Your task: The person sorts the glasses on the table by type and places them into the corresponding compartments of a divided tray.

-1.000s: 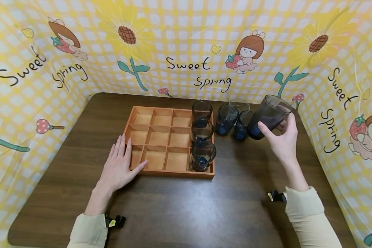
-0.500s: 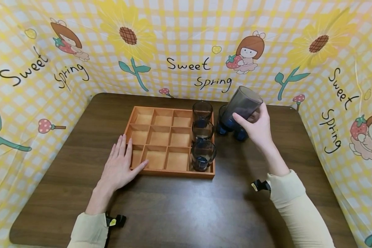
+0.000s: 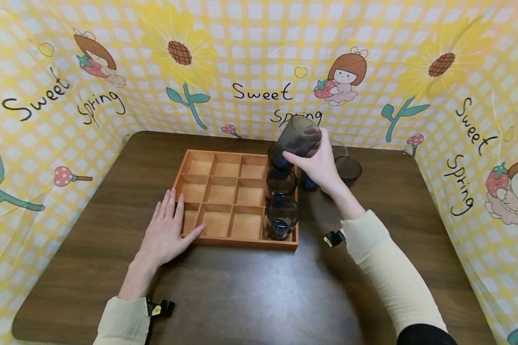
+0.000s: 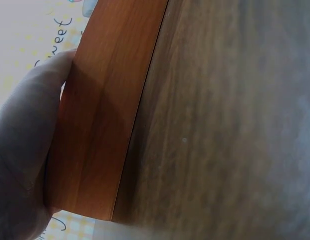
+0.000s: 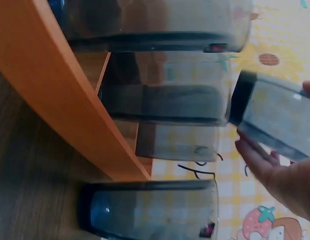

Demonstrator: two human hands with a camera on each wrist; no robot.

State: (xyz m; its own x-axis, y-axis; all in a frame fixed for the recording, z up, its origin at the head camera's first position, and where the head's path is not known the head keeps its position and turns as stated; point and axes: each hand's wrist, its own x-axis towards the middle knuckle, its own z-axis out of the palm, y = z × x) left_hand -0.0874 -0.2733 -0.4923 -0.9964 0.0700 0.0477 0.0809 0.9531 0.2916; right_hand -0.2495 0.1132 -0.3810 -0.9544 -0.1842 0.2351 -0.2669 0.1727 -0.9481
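Head view: my right hand grips the glass, long axis tilted, base down-left above the tray's back-right corner; left hand, fingers straight, touches its near-left corner.

The tilted, tall, smoky-grey glass tumbler was darker at its base. The rectangular wooden tray was orange-brown; the dark-brown wooden counter showed streaked grain. The yellow-and-white checked fabric backdrop bore yellow sunflowers and black lettering.
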